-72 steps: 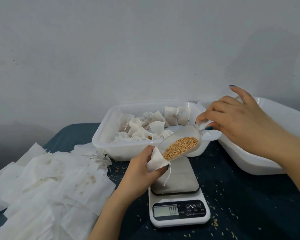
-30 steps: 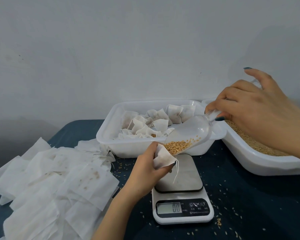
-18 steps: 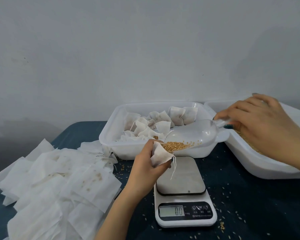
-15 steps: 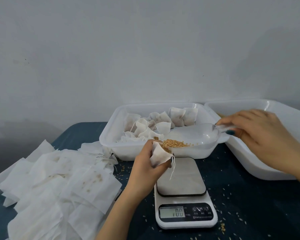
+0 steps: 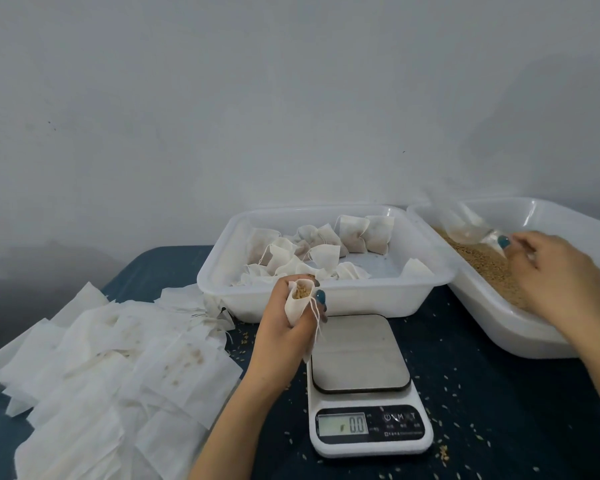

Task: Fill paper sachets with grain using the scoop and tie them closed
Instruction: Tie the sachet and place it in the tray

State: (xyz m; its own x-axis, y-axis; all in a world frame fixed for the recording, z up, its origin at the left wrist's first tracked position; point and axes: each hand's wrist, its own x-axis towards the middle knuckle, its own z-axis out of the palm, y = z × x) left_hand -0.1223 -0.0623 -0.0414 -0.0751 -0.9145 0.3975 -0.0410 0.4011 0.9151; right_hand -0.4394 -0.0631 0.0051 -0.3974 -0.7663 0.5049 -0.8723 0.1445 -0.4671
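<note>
My left hand [image 5: 284, 327] grips a white paper sachet [image 5: 297, 304] upright over the left edge of the scale; its mouth gapes and grain shows inside, and a drawstring dangles below. My right hand [image 5: 555, 271] is over the white grain tray [image 5: 492, 323] at the right, fingers on the handle of the clear plastic scoop [image 5: 465, 228], which lies blurred on the brown grain [image 5: 485, 263].
A white tray [image 5: 326, 303] holding several tied sachets stands behind the scale [image 5: 364, 386], which reads 0.0. A heap of flat paper sachets [image 5: 111, 368] covers the table's left. Loose grains dot the dark blue cloth.
The scoop tipped its grain into the sachet, then my right hand carried it right, back onto the grain in the tray. My left hand kept hold of the sachet, now filled.
</note>
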